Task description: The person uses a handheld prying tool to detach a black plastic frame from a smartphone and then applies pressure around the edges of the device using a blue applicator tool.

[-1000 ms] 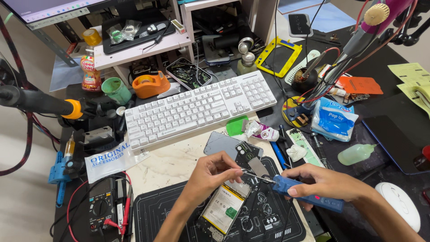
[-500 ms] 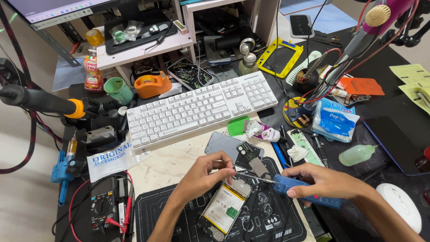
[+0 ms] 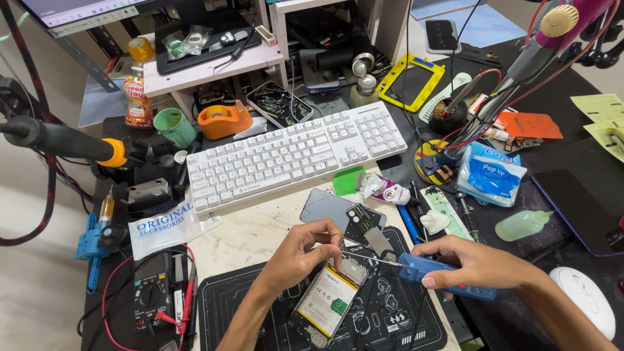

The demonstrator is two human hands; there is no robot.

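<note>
Right hand [image 3: 480,265] gripping blue screwdriver [image 3: 437,273], left hand [image 3: 304,252] pinching opened phone [image 3: 333,297] on crowded mat [image 3: 221,305]

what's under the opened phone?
A black work mat lies under the phone, which the left hand steadies. The mat's surface directly beneath is covered by the phone.

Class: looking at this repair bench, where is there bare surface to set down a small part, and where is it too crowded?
Bare: the pale marble strip between the white keyboard and the black work mat, beside the left hand. Crowded: right of the keyboard, around the tissue pack and wires; also behind it.
</note>
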